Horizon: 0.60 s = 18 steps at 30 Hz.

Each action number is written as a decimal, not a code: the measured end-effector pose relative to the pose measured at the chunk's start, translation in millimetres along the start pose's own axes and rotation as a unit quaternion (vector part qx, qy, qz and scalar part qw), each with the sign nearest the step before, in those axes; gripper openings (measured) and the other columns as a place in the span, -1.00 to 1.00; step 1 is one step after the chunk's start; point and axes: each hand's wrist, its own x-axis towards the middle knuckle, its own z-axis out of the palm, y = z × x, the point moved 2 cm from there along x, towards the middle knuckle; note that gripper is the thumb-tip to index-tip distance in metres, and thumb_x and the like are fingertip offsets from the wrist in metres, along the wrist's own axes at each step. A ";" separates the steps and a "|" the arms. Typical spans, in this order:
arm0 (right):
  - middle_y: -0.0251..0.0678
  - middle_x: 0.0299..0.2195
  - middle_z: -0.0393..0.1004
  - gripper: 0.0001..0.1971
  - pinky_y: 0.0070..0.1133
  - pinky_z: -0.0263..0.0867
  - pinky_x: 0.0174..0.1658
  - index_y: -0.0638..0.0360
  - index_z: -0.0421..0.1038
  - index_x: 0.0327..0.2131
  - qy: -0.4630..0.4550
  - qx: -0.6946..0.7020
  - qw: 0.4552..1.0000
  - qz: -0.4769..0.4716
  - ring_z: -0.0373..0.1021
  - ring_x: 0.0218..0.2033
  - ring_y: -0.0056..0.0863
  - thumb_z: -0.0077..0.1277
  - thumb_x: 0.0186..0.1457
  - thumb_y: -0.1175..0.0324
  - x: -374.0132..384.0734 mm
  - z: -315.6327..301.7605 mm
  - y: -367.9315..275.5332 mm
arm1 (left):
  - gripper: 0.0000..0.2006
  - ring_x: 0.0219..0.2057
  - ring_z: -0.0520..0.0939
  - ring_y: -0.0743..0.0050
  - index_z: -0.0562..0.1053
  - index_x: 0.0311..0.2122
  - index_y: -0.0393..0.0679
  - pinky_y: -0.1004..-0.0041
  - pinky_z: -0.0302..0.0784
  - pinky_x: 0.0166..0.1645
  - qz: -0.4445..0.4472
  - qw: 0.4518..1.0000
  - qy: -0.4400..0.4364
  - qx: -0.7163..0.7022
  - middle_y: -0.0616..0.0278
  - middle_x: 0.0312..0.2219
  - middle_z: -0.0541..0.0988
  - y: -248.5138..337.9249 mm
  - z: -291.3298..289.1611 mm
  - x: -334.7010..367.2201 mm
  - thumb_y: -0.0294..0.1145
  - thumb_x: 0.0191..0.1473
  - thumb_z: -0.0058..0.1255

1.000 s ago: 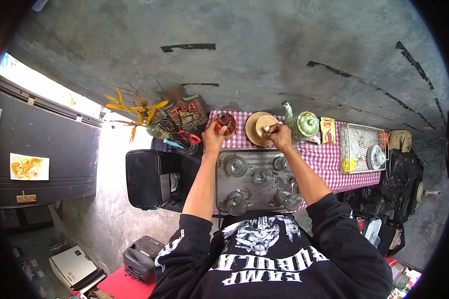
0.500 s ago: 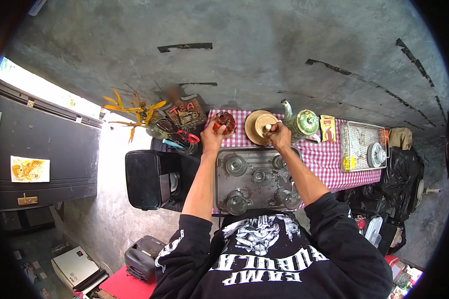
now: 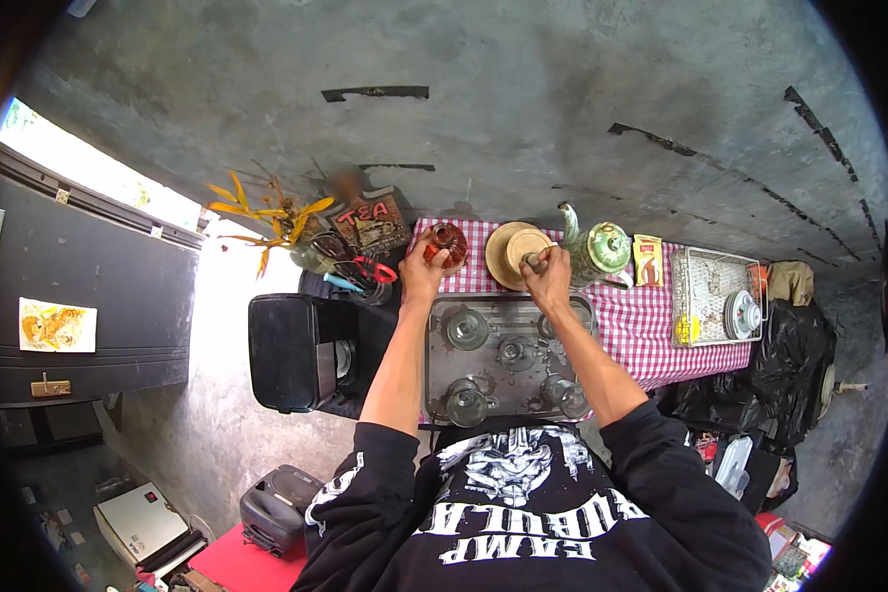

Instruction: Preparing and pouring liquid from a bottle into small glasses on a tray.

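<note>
My left hand (image 3: 424, 264) is wrapped round a reddish-brown glass jar (image 3: 450, 240) on the checked tablecloth. My right hand (image 3: 550, 276) is closed at the near right edge of a round, pale wooden container (image 3: 525, 242). Between its fingertips shows a small brownish rounded end (image 3: 535, 262), too small to name. The container overlaps a larger wooden disc or plate (image 3: 497, 243). Just right of my right hand stands a green patterned teapot (image 3: 602, 247) with its spout up. Nearer to me lies a dark metal tray (image 3: 483, 373) with several clear glass mugs (image 3: 467, 328).
Right of the teapot are a yellow packet (image 3: 648, 259) and a white wire basket (image 3: 691, 286) holding stacked dishes (image 3: 742, 314). On the left are a utensil holder (image 3: 373, 290), a tea sign (image 3: 367, 222), dried yellow leaves (image 3: 281, 219) and a black box (image 3: 284, 353).
My right hand has shifted slightly left and nearer to me. The pale knob at its fingertips no longer shows; a darker brownish end shows there. My left hand stays on the jar.
</note>
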 end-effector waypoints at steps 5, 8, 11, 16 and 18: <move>-0.19 -0.32 0.41 -0.71 -0.47 0.31 -0.21 0.25 0.31 -0.33 -0.009 0.062 0.998 -0.023 0.38 -0.29 -0.32 0.21 -0.11 0.40 -22.9 -19.1 -43.3 | -0.54 -0.06 0.59 0.37 0.40 0.04 -0.30 0.46 0.44 0.06 -0.022 1.000 -0.002 0.013 0.02 -0.05 0.55 2.3 -1.9 -2.0 -0.43 0.01 0.20; -0.18 -0.34 0.43 -0.70 -0.50 0.33 -0.32 0.26 0.30 -0.30 -0.070 0.166 0.983 0.042 0.40 -0.35 -0.38 0.20 -0.06 0.40 -48.4 -35.4 -65.7 | -0.54 -0.04 0.57 0.17 0.41 0.04 -0.21 0.37 0.44 0.06 -0.022 0.999 -0.004 0.025 0.03 -0.02 0.52 7.8 -2.6 -4.2 -0.35 0.01 0.18; -0.28 -0.33 0.48 -0.75 -0.61 0.34 -0.36 0.28 0.36 -0.29 -0.073 0.193 0.978 0.023 0.42 -0.35 -0.54 0.19 -0.02 0.42 -81.9 -52.0 -69.2 | -0.53 0.01 0.51 0.00 0.39 0.07 -0.11 0.27 0.43 0.07 0.010 0.997 0.002 0.075 0.04 0.03 0.47 19.0 -6.2 -5.9 -0.31 0.02 0.13; -0.27 -0.33 0.53 -0.80 -0.63 0.36 -0.36 0.29 0.42 -0.30 -0.146 0.252 0.956 0.034 0.45 -0.34 -0.58 0.17 0.02 0.41 -128.1 -86.4 -52.1 | -0.39 0.08 0.43 -0.10 0.20 0.22 -0.12 0.20 0.35 0.15 0.056 0.994 0.053 0.083 -0.09 0.08 0.40 43.3 -13.4 -34.2 -0.38 0.05 0.07; -0.28 -0.37 0.54 -0.82 -0.63 0.36 -0.35 0.29 0.42 -0.31 -0.177 0.232 0.955 0.052 0.45 -0.35 -0.58 0.16 0.02 0.43 -140.5 -104.7 -49.3 | -0.41 0.09 0.43 -0.09 0.21 0.21 -0.18 0.22 0.33 0.16 0.074 0.992 0.046 0.089 -0.11 0.08 0.40 51.7 -21.0 -59.5 -0.41 0.06 0.06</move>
